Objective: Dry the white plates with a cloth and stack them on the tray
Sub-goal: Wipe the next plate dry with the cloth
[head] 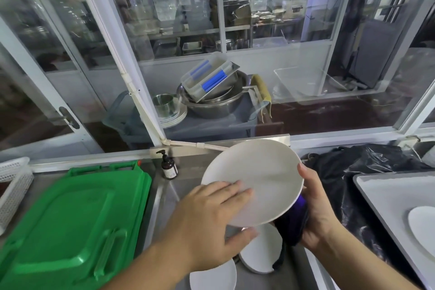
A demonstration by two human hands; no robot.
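A white plate (261, 172) is held tilted above the steel sink (169, 195). My left hand (211, 221) grips its near-left rim, fingers flat on the face and thumb underneath. My right hand (315, 209) holds the right rim, thumb on the edge, with a dark blue cloth (294, 221) bunched between palm and the plate's underside. Two more white plates (261, 254) (213, 276) lie below in the sink. At the right edge a grey tray (386, 193) carries one white plate (422, 226).
A green plastic lid (70, 223) covers the counter at left, beside a white mesh basket (11, 186). A brown pump bottle (169, 167) stands behind the sink. A black plastic bag (362, 167) lies between sink and tray. Glass panels rise just behind the counter.
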